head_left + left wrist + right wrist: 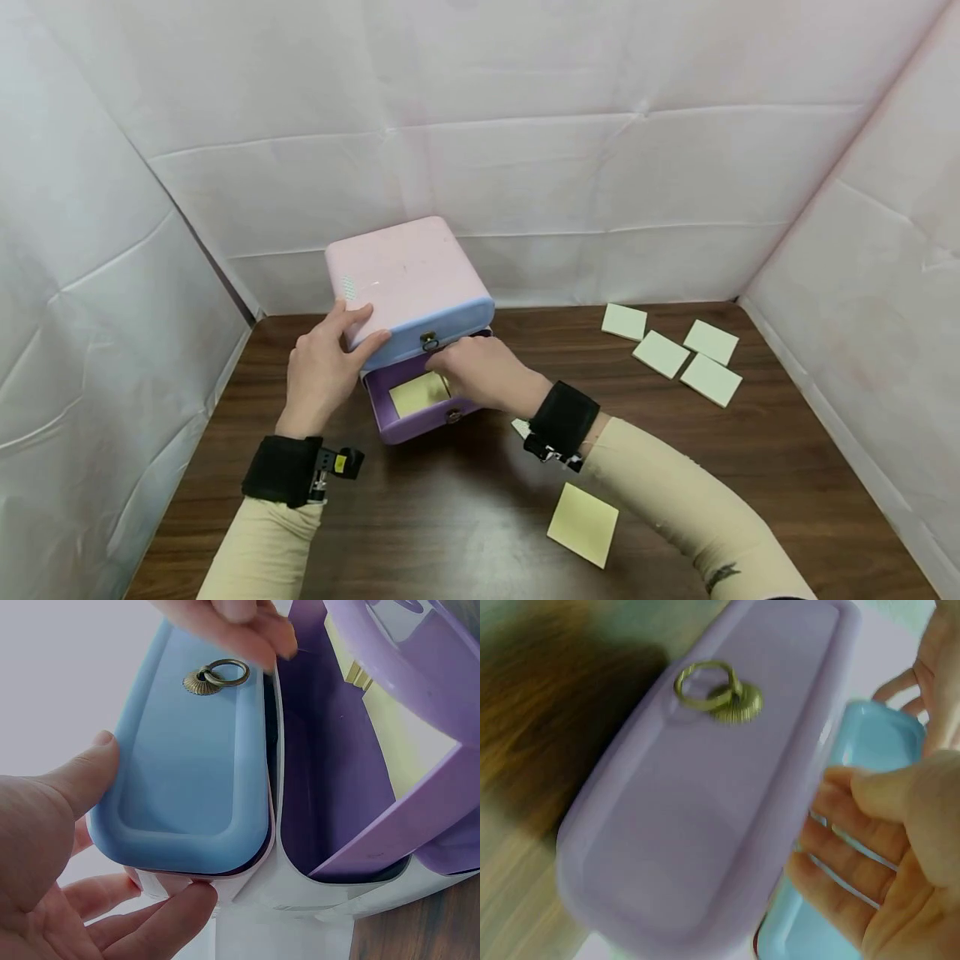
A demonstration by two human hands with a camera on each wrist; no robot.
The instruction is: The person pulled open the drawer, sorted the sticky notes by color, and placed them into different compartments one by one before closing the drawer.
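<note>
The left hand [324, 367] rests flat on the pink drawer box [405, 279]; the right hand [480, 371], fingers extended, reaches into its purple drawer [420, 421], which is pulled toward 6 o'clock, holding nothing visible.

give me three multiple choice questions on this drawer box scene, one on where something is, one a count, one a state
1. Where does the yellow pad nearest the person lie?
A. on the table in front of the box
B. on top of the box
C. in the blue drawer

2. How many pale green pads lie on the far right of the table?
A. two
B. four
C. six

3. What state is the purple drawer in?
A. pushed shut
B. pulled out
C. lifted off the table

Answers:
1 A: the yellow pad lies flat on the table, near the right forearm.
2 B: four pale green pads sit in a loose cluster there.
3 B: the purple drawer juts out below the blue drawer, a yellow sheet showing inside, with the right hand at its opening and the left hand resting on the box.
</note>
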